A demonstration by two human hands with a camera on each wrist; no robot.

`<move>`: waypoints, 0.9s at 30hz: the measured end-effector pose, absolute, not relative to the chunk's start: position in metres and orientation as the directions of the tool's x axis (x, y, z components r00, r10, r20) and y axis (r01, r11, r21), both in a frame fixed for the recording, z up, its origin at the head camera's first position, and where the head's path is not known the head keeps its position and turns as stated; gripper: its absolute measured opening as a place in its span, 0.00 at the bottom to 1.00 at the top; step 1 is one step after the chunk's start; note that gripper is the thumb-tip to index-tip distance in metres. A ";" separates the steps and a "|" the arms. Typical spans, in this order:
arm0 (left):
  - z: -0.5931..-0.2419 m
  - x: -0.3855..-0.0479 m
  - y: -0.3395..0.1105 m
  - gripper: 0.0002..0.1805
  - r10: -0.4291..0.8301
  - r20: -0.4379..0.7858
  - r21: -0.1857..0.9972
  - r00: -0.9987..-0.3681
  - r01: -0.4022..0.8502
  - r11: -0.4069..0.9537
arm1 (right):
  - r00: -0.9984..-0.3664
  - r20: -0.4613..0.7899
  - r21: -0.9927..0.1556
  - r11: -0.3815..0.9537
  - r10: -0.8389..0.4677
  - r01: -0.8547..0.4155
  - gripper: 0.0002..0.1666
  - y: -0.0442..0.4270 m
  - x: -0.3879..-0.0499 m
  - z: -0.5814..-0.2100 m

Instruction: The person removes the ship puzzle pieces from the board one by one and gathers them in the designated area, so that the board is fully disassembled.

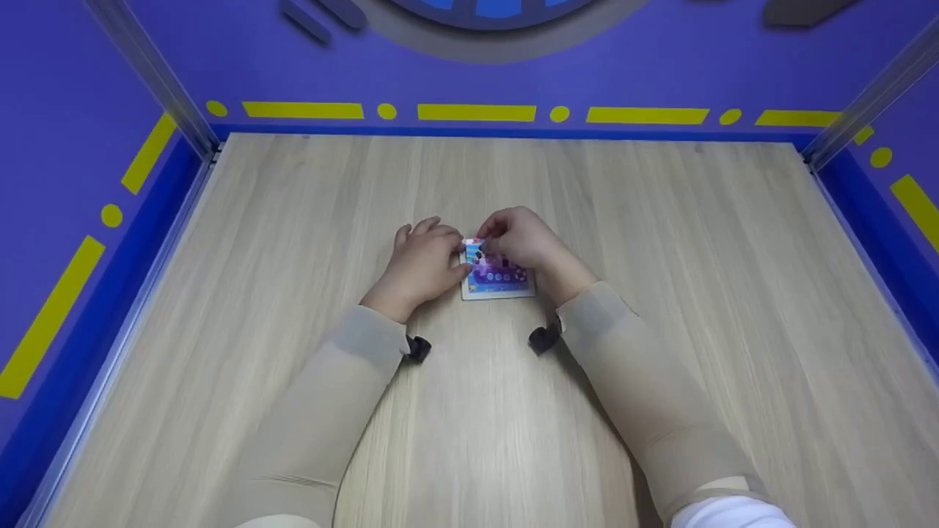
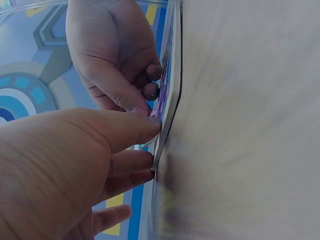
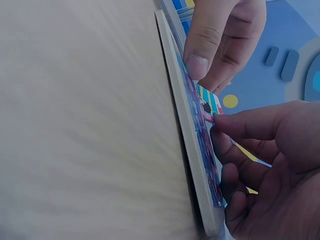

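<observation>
A small square picture puzzle board (image 1: 497, 295) with a pale rim and a purple and blue picture lies on the table. My left hand (image 1: 419, 265) is at its left side, fingers spread. In the left wrist view its thumb (image 2: 142, 127) touches the rim, with two fingertips against the edge further along. Over the board's upper part, my right hand (image 1: 522, 238) pinches a thin, striped piece (image 3: 214, 102) between thumb and forefinger. That piece stands tilted up from the board face; its far side is hidden by the fingers.
The wood-grain table (image 1: 469, 411) stretches around both forearms. A blue wall (image 1: 469, 81) with yellow marks stands along the back, and similar panels flank the sides. Black wrist mounts (image 1: 544, 339) hang beneath the sleeves, close to the tabletop.
</observation>
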State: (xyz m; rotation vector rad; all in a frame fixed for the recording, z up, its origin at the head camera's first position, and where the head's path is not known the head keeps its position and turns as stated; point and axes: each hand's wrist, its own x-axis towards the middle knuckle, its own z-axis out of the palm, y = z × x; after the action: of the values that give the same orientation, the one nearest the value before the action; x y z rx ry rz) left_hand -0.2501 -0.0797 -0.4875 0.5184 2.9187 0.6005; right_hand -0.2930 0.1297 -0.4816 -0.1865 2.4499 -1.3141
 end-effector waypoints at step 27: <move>-0.483 -0.249 -0.072 0.21 0.286 -0.088 0.440 -0.954 0.220 0.871 | -0.933 -0.298 -0.831 0.536 -0.202 0.149 0.08 0.131 -0.296 -0.481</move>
State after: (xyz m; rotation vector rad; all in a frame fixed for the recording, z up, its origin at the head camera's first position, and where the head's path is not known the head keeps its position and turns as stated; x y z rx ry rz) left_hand -0.2487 -0.0724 -0.4825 0.3931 2.8918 0.6541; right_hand -0.2956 0.1305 -0.4810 -0.0438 2.4187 -1.3591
